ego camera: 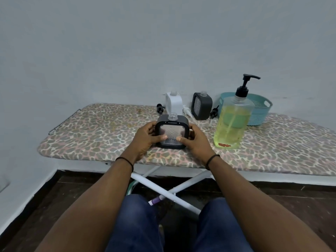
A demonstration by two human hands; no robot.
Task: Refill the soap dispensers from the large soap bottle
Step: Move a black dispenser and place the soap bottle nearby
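A square dark grey soap dispenser (171, 132) with a clear ribbed window and an uncapped neck stands on the ironing board (101, 128). My left hand (145, 140) grips its left side and my right hand (195, 142) grips its right side, thumbs on the front. The large soap bottle (232, 122), clear with yellow-green liquid and a black pump, stands just to the right. A white dispenser (174, 103) and another dark grey dispenser (202, 106), both uncapped, stand at the back by the wall.
A teal plastic basket (260, 110) sits behind the large bottle. Loose pump heads lie at the back: black (160, 108), white (187, 110) and black (214, 112). The wall runs close behind the board. White crossed legs (163, 190) stand under it.
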